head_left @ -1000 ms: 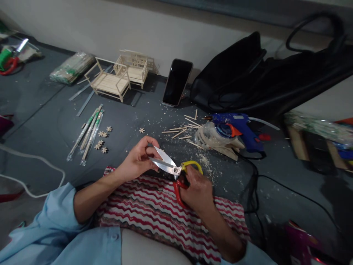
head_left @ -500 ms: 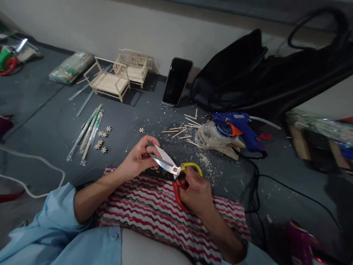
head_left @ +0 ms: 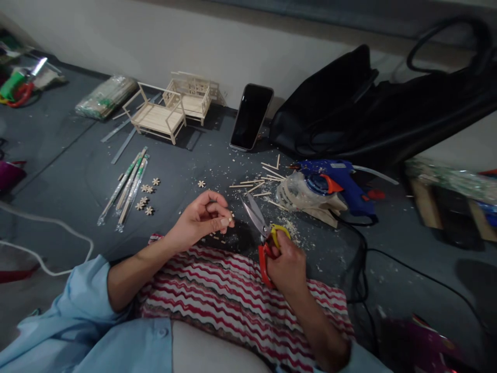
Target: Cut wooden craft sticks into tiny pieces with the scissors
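The left hand (head_left: 205, 217) pinches a tiny pale piece (head_left: 232, 215), mostly hidden, between thumb and fingers, a grip that probably suits something so small. Just right of it, the right hand (head_left: 286, 264) has its fingers wrapped around the handles of the scissors (head_left: 257, 215), slightly parted blades aimed far and left, apart from the left hand. Farther off, loose sticks (head_left: 252, 182) lie on the table (head_left: 182, 155), likely for easy reach.
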The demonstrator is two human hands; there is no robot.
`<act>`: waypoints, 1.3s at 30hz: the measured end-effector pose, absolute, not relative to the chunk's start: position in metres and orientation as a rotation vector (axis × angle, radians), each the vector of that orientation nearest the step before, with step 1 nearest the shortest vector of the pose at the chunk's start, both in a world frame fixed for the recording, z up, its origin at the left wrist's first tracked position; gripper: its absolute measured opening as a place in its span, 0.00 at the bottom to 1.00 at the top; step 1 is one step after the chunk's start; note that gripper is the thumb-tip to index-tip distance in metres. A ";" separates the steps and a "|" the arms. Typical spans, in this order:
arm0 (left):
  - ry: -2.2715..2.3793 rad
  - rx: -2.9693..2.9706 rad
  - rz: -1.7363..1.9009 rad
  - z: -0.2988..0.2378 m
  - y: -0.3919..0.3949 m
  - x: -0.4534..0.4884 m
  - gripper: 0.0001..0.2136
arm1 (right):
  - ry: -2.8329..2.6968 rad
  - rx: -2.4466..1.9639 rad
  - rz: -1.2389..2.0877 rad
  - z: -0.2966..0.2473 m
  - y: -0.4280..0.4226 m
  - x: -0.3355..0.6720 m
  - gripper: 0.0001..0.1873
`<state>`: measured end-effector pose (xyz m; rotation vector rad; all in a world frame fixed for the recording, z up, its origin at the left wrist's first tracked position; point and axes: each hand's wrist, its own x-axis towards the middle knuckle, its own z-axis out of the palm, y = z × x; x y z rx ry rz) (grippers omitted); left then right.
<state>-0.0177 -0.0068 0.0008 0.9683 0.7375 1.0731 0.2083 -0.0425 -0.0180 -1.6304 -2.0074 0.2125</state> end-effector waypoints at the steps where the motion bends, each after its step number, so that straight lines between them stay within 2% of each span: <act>1: 0.740 0.981 1.074 0.001 -0.006 -0.018 0.13 | -2.006 -1.624 0.222 -0.018 -0.042 0.208 0.05; 7: 0.843 1.138 1.104 0.004 -0.006 -0.021 0.13 | -1.984 -1.651 0.201 -0.018 -0.042 0.208 0.07; 12: 1.076 1.691 1.057 0.009 0.000 -0.032 0.05 | -1.988 -1.665 0.192 -0.019 -0.042 0.208 0.06; 13: 1.140 1.834 1.004 0.009 0.003 -0.036 0.03 | -1.990 -1.671 0.183 -0.019 -0.042 0.208 0.05; 16: 1.364 2.138 0.752 0.008 0.014 -0.052 0.07 | -1.987 -1.685 0.159 -0.019 -0.043 0.208 0.02; 20: 1.618 2.219 0.369 0.007 0.023 -0.071 0.10 | -1.980 -1.695 0.166 -0.020 -0.043 0.208 0.06; 28: 1.648 2.299 0.025 0.012 0.024 -0.082 0.11 | -1.940 -1.714 0.260 -0.021 -0.041 0.207 0.10; 35: 1.662 2.254 0.005 0.018 0.022 -0.084 0.08 | -1.949 -1.732 0.270 -0.022 -0.040 0.208 0.11; 39: 1.611 2.287 0.277 0.018 0.020 -0.077 0.09 | -1.960 -1.790 0.255 -0.021 -0.040 0.207 0.10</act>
